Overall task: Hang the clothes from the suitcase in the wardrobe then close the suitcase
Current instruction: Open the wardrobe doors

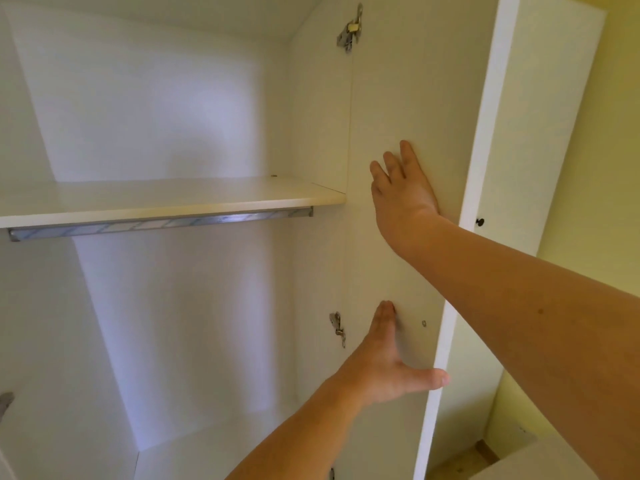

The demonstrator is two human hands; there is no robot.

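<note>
Fingers of both hands lie straight, grasping nothing, flat on the white wooden wardrobe door; the grey metal rail beside it carries no clothes, so hanging is not begun.

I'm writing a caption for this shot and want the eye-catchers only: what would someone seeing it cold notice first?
Two bare hands lie flat on the inside of the open wardrobe door at right: the right hand higher, the left hand lower, its thumb at the door's edge. To the left the wardrobe stands open, with a white shelf and a metal hanging rail just under it, no clothes on it.
</note>
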